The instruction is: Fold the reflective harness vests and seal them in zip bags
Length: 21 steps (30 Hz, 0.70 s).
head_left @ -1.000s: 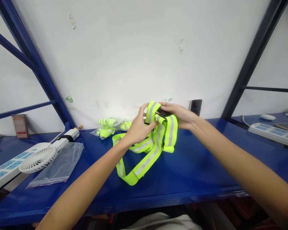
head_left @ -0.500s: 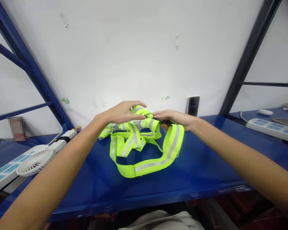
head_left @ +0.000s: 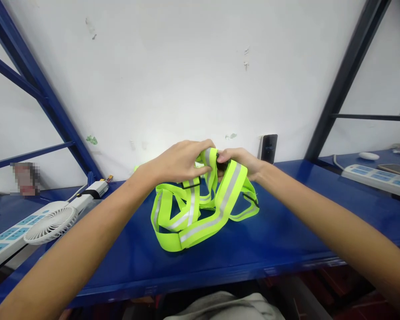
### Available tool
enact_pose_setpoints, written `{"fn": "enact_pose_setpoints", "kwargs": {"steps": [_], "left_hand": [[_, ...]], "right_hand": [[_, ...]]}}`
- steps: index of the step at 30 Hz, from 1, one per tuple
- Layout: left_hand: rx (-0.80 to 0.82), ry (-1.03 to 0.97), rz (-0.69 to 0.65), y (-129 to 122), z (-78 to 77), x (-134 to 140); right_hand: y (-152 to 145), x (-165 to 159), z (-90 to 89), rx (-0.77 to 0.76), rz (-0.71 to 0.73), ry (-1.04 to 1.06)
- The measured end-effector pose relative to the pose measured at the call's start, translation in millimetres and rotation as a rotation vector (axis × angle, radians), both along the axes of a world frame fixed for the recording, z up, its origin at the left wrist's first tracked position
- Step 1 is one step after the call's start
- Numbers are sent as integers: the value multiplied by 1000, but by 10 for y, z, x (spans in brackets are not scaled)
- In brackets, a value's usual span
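A neon yellow-green reflective strap harness [head_left: 225, 200] with silver stripes lies in loose loops on the blue table, its upper part raised between my hands. My left hand [head_left: 190, 160] is closed on a strap, thumb and fingers pinching it near the top. Facing it, my right hand [head_left: 242, 161] grips the harness at a black buckle [head_left: 222, 165], which the fingers partly hide. One black slider [head_left: 191, 183] shows below my left hand; another black slider [head_left: 251, 200] sits on a loop at the right. Behind my left hand, more yellow-green material is mostly hidden.
A blue table [head_left: 286, 222] stands against a white wall. At the left are a white fan [head_left: 51, 224] and a white power strip [head_left: 11, 235]. A dark phone [head_left: 268, 148] leans on the wall at the right. Another power strip [head_left: 376, 180] lies far right.
My left hand has moved right and closed on the strap; before, its fingers were apart. The right hand has shifted slightly left and turned. Black sliders and a right-hand loop now show.
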<state>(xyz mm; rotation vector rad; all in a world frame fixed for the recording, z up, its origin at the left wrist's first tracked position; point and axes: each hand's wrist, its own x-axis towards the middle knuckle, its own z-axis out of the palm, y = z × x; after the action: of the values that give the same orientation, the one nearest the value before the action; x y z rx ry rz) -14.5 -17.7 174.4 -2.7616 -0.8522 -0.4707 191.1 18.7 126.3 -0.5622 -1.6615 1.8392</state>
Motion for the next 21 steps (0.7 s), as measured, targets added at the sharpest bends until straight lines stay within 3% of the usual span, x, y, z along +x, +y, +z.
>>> {"fn": "enact_pose_setpoints", "kwargs": {"steps": [2,5,6,7,8,10,12,14,17,19,21], "left_hand": [[-2,26,88,57,38,-22],[73,-47,250,137,66,-117],[93,-90,294,154,72,-151],[105,-130,325,167,79,-179],[110,-168,346,176,87,-198],[116,-244,367,188,111,-210],[119,-324,362,202,153,-215],[97,-406,323,226,219,-259],[-26,-553,226,277,349,-461],[-221,-658,150,313,411,-656],[-489,-740,59,344,416,-832]], "right_hand": [[-4,0,43,201,-179,-62],[-42,38,51,669,-829,-30],[-66,49,28,786,-992,-57],[-94,51,-9,855,-1047,-127],[-122,41,-58,876,-999,-231],[-163,-14,-172,818,-736,-432],[-166,-85,-270,680,-516,-450],[-134,-107,-310,464,-372,-307],[-62,37,-221,104,-165,22],[-15,226,-81,-10,-100,192],[24,416,89,8,-62,222]]}}
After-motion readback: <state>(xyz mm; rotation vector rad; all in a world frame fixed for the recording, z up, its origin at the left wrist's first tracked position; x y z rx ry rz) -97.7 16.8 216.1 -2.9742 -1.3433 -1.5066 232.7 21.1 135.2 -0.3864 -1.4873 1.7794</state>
